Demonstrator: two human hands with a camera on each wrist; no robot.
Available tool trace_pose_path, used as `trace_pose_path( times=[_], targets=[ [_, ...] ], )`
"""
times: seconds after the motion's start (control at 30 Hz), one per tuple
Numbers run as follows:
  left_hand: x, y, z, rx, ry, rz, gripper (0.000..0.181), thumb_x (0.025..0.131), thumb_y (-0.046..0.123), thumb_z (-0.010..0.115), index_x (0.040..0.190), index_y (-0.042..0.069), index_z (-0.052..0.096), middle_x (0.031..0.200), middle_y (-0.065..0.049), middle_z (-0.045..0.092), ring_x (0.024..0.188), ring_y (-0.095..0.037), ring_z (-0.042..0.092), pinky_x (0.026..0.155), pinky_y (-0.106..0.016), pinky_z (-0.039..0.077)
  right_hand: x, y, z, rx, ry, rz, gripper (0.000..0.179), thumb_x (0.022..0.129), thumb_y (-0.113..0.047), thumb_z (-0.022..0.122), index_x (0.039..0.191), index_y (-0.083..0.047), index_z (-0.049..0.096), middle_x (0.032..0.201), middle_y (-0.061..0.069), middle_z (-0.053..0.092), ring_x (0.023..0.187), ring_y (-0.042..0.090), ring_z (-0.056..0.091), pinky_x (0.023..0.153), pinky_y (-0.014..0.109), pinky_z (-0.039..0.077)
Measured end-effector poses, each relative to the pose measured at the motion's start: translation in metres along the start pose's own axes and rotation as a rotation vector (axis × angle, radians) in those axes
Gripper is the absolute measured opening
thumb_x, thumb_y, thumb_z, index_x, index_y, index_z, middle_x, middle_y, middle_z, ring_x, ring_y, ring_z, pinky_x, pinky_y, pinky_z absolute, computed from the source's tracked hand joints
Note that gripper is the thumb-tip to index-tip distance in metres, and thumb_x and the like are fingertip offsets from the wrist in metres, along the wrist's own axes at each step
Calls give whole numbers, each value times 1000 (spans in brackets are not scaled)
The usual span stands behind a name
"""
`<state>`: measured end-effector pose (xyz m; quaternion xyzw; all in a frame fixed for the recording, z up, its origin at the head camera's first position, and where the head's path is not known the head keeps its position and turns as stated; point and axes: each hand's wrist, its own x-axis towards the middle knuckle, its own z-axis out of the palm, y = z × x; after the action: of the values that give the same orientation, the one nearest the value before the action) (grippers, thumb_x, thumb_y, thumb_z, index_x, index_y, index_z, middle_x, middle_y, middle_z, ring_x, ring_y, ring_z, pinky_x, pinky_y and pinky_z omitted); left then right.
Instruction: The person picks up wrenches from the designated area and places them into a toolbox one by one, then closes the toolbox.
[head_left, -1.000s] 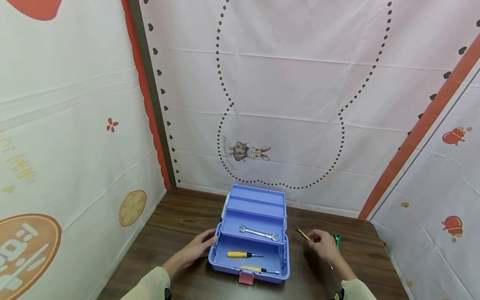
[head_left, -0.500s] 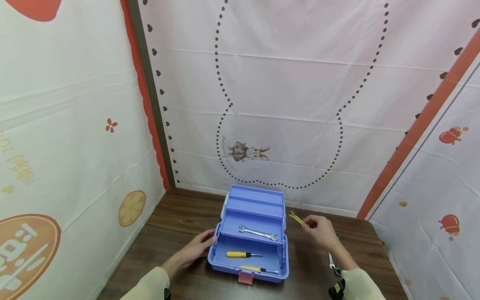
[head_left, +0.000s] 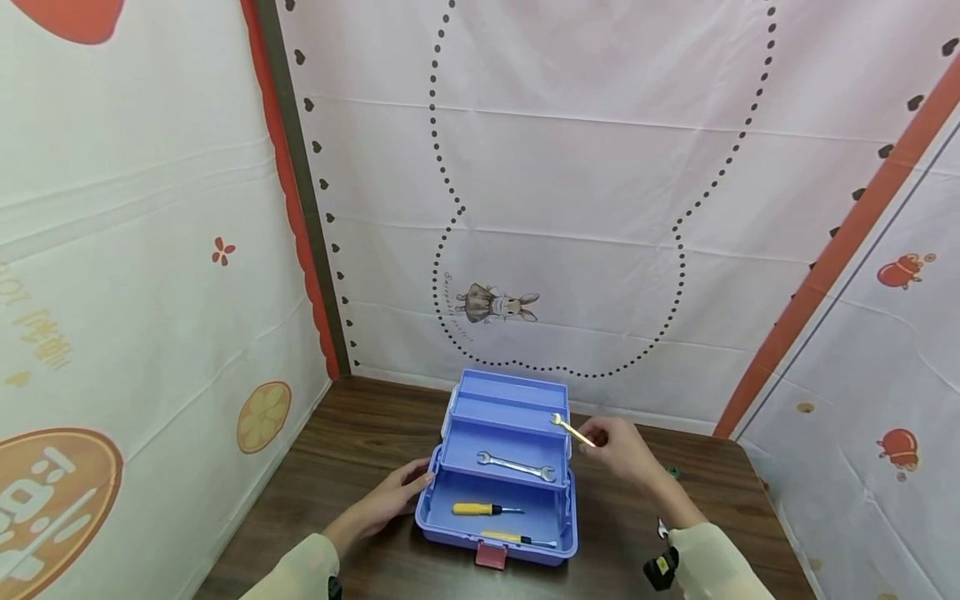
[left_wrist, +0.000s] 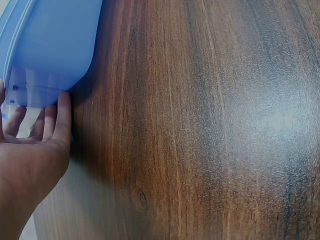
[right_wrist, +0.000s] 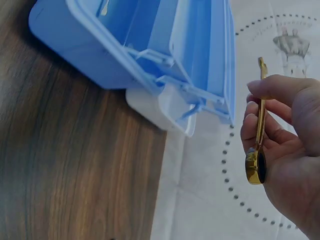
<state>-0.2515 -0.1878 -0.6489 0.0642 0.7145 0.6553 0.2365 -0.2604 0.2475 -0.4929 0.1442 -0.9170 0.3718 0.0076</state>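
My right hand (head_left: 624, 450) pinches a gold wrench (head_left: 573, 430) between thumb and fingers. Its open jaw end reaches over the right side of the blue toolbox (head_left: 497, 553); in the right wrist view the ring end of the gold wrench (right_wrist: 256, 167) hangs by the palm. My left hand (head_left: 390, 498) rests against the toolbox's left side, and the left wrist view shows its extended fingers (left_wrist: 63, 117) touching the outer wall. A silver wrench (head_left: 516, 466) lies in the toolbox's tray. Two yellow-handled screwdrivers, one upper (head_left: 474, 508) and one lower (head_left: 504, 537), lie in the bottom compartment.
The toolbox stands unlatched, its red latch (head_left: 491, 556) hanging at the front. A black tape measure (head_left: 660, 570) and a silver wrench end (head_left: 662, 528) lie by the right forearm on the wooden table (head_left: 375, 417). A green tool end (head_left: 673, 472) peeks out beyond it. Printed cloth walls surround the table.
My right hand has lifted the gold wrench and carried it left, from the table beside the toolbox to over its right edge. The left hand has stayed at the toolbox.
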Motion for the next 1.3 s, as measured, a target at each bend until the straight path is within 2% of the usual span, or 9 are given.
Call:
trace_pose_path(
  times=[0.2,0.43,0.73,1.0,1.3],
  targets=[
    [-1,1,1,3,6,-6,85,106,55,60,165,0,29,162,-31,34,144,-47,45,106,-59,53,6,-10,6,-20,-46,-56,9,92,0,78,101,-3,76,81,-1,65,73,14,58,58,25,50],
    [-1,1,0,2,6,-14,86,106,55,60,165,0,29,163,-31,34,145,-47,44,107,-59,52,12,-17,16,-30,-48,-92,15,89,2,77,94,-9,69,82,-2,62,75,14,58,61,25,51],
    [-2,0,1,3,8,-7,85,107,55,59,164,0,30,163,-31,34,144,-47,45,107,-60,52,19,-29,31,-35,-65,-172,10,90,1,76,95,-7,74,82,-6,65,76,11,60,65,26,55],
    [0,-3,0,-3,3,5,83,107,54,58,164,0,30,162,-31,34,144,-45,46,106,-59,53,25,-35,44,-21,-69,-204,13,91,1,79,94,-10,73,84,-6,66,76,8,60,66,25,55],
    [4,-5,-2,5,7,-9,85,106,57,58,165,2,30,162,-29,36,143,-44,48,106,-57,54,30,-43,60,-15,-120,-251,8,94,-1,77,96,-9,74,86,-6,67,76,8,61,66,25,56]
  ],
)
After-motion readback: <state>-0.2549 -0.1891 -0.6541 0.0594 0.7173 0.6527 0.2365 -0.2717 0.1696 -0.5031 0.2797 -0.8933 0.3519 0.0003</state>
